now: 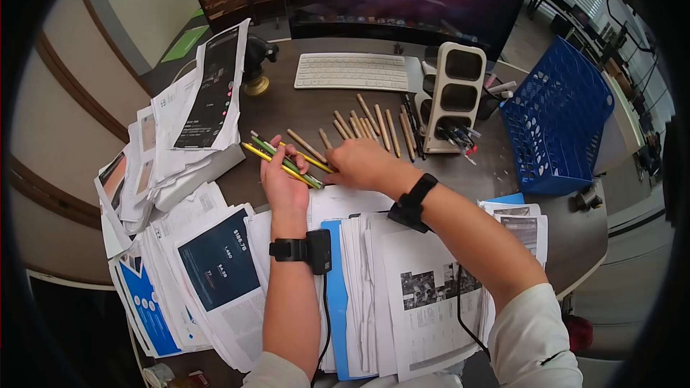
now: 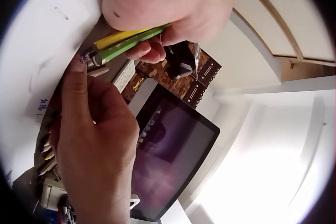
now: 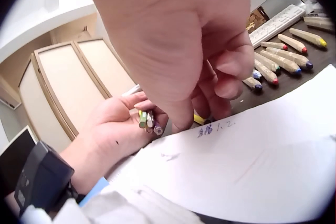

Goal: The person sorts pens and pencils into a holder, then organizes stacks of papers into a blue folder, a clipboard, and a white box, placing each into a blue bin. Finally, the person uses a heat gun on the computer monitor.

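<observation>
My left hand [image 1: 286, 190] is palm up, fingers curled round a small bundle of pencils [image 3: 143, 120]; green and yellow ones show, with other ends beside them. Close to its right, my right hand [image 1: 366, 165] reaches low over the desk by the papers' edge. Its thumb and fingers pinch a yellow pencil [image 3: 199, 120], mostly hidden by the hand in the right wrist view. Beyond that hand, several thick wood-coloured pencils [image 1: 389, 133] lie spread on the desk, their tips red, blue, green and yellow in the right wrist view.
Paper stacks [image 1: 431, 294] cover the near desk, with more piled left [image 1: 165, 151]. A white keyboard [image 1: 352, 72] lies before the monitor [image 1: 410, 0]. A pale pen organizer [image 1: 454, 97] stands right of the pencils, beside a blue plastic basket [image 1: 557, 118].
</observation>
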Demonstrator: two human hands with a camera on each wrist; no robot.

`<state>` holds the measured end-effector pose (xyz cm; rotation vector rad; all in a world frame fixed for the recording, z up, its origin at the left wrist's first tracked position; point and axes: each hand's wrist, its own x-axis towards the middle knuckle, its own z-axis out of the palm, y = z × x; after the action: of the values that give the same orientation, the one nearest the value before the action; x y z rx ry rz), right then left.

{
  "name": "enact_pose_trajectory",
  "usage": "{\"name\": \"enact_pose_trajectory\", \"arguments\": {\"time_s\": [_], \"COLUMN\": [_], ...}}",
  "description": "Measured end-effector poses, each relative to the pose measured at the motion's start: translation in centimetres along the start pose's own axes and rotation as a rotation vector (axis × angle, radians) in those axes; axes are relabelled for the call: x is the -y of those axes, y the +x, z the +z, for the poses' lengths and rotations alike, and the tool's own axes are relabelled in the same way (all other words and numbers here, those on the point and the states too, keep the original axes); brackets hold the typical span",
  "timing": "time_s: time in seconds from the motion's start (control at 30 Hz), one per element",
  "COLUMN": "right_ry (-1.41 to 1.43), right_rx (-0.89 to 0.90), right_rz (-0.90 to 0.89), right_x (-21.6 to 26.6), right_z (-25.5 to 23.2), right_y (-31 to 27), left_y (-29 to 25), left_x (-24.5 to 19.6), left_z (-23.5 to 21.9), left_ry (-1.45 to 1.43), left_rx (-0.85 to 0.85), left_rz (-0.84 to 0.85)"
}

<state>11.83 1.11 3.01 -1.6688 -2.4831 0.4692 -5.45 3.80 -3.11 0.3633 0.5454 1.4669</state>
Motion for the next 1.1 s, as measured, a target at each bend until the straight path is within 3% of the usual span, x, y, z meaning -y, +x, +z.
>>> {"name": "enact_pose_trajectory", "arguments": {"time_s": [0.07,0.33,0.43,0.47,0.53,0.6,0.67,0.7,0.73,0.8,0.83,0.9,1.1], "right_ry": [-0.126,-0.044,0.420,0.420,0.245,0.189,0.029,-0.046,-0.047,-0.205,-0.204,-0.342,-0.318], "right_rx": [-0.028,-0.052,-0.312,-0.311,-0.453,-0.361,-0.299,-0.398,-0.396,-0.416,-0.418,-0.254,-0.204], "right_rz": [0.012,0.109,0.275,0.276,0.073,-0.006,0.159,0.245,0.243,0.510,0.511,0.614,0.553], "right_x": [-0.1,-1.8,-2.6,-2.6,-2.5,-2.2,-1.7,-2.7,-3.5,-4.8,-5.5,-6.7,-6.5], "right_z": [0.3,-1.5,-2.0,-2.0,-2.0,-2.5,-3.2,-2.6,-2.4,-2.0,-1.3,0.1,1.2], "right_y": [0.2,-2.3,-4.0,-4.3,-5.3,-6.4,-7.4,-7.3,-7.5,-7.7,-7.6,-7.3,-7.1], "left_y": [0.1,-0.3,-0.7,-0.8,-1.3,-1.3,-1.9,-2.1,-1.8,-1.1,-1.1,-1.0,-1.0], "left_x": [0.1,-0.1,0.2,0.5,1.5,2.3,2.5,2.2,2.4,2.7,2.6,2.6,2.5], "left_z": [-0.2,1.3,1.8,1.9,2.6,2.6,3.1,3.2,2.8,1.4,1.4,1.5,1.3], "left_ry": [0.016,-0.002,0.036,0.035,0.012,-0.053,0.030,0.042,0.040,0.041,0.043,0.052,0.033], "left_rx": [0.014,0.163,0.092,0.092,0.160,0.205,0.216,0.182,0.180,0.225,0.227,0.201,0.209], "left_rz": [-0.016,-0.102,-0.126,-0.127,-0.234,-0.283,-0.318,-0.333,-0.331,-0.340,-0.340,-0.367,-0.365]}}
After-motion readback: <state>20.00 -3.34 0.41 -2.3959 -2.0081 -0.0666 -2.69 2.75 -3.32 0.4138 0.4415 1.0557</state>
